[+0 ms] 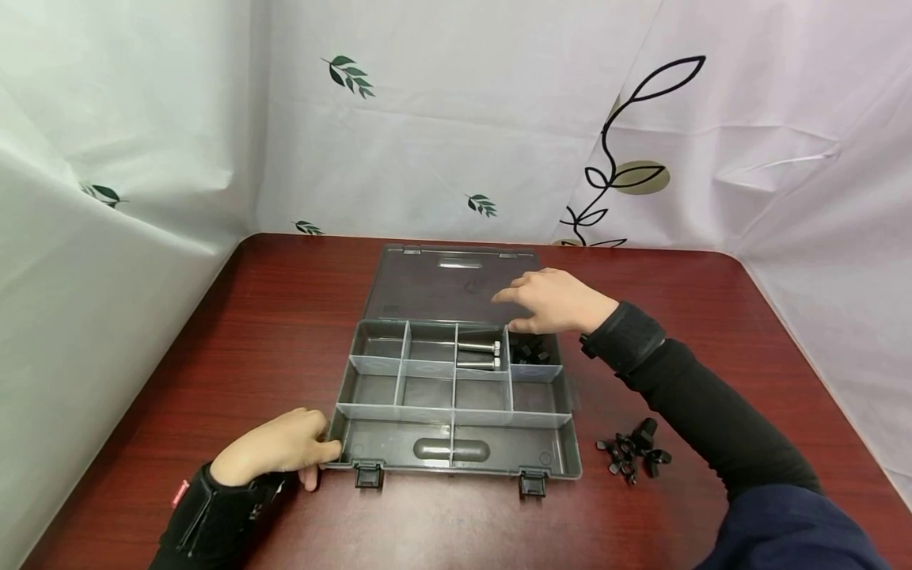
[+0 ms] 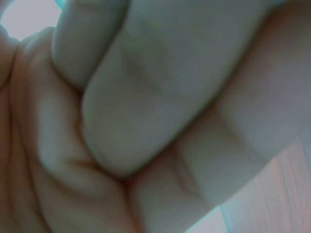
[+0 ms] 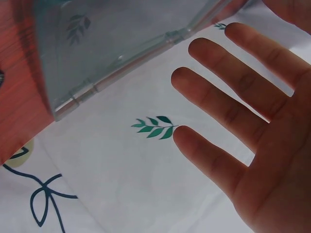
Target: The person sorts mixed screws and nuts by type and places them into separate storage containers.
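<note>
A grey plastic compartment box [image 1: 453, 413] lies unlatched on the table, its see-through lid [image 1: 427, 285] folded back flat behind it. My left hand [image 1: 281, 447] holds the box's front left corner between thumb and curled fingers; the left wrist view shows only those folded fingers up close. Over the lid and the back right compartment hovers my right hand [image 1: 556, 301], fingers spread and nothing in them, as the right wrist view also shows. Two silver bolts [image 1: 479, 364] lie in the back row. Beside them, the back right compartment holds small black pieces [image 1: 530, 350], partly shaded.
Right of the box, several black lobed pieces resembling wing nuts [image 1: 630, 453] lie in a loose pile on the reddish wooden table [image 1: 285, 317]. Two black latches [image 1: 368, 476] stick out at the box's front. A white leaf-patterned cloth [image 1: 427, 119] hangs around the table.
</note>
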`<move>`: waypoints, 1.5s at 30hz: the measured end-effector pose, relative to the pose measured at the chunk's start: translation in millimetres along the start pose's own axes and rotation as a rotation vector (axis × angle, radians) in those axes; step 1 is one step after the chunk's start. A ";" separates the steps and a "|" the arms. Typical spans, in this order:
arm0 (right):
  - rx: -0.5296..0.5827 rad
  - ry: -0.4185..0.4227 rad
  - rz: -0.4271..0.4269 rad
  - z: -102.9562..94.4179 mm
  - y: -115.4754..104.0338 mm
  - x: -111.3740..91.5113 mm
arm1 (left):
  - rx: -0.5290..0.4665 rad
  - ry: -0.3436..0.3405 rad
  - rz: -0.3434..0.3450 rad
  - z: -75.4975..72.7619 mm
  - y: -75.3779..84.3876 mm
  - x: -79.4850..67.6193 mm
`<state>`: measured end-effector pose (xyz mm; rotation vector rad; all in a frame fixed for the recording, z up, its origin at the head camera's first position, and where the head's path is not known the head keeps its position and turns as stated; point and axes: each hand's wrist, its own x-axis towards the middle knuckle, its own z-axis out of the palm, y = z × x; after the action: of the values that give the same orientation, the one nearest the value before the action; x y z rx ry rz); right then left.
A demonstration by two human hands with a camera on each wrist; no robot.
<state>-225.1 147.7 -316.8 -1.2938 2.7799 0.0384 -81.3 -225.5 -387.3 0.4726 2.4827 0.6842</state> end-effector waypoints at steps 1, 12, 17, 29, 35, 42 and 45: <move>0.000 -0.003 0.006 0.3 1.0 -1.4 | -0.004 0.000 0.001 0.1 0.0 -0.2; 0.024 -0.008 0.075 -2.4 15.3 -12.3 | -0.016 -0.001 -0.003 1.4 -1.3 -0.2; 0.016 0.008 0.087 -3.7 20.5 -17.0 | -0.015 0.002 -0.004 1.4 -1.2 -0.1; 0.048 0.005 0.148 -2.0 41.5 -32.7 | -0.009 0.006 0.008 0.9 -1.2 0.3; 0.071 0.017 0.182 -2.5 53.0 -43.3 | -0.010 -0.001 0.003 0.0 -0.6 0.3; 0.083 0.006 0.206 1.2 65.9 -53.5 | -0.009 -0.001 0.003 -0.1 0.1 -0.1; 0.098 -0.004 0.219 2.9 69.7 -57.4 | -0.006 0.001 0.001 -0.1 0.1 0.3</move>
<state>-241.4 236.6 -315.8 -0.9626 2.8662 -0.0808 -81.6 -225.3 -387.3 0.4708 2.4810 0.6929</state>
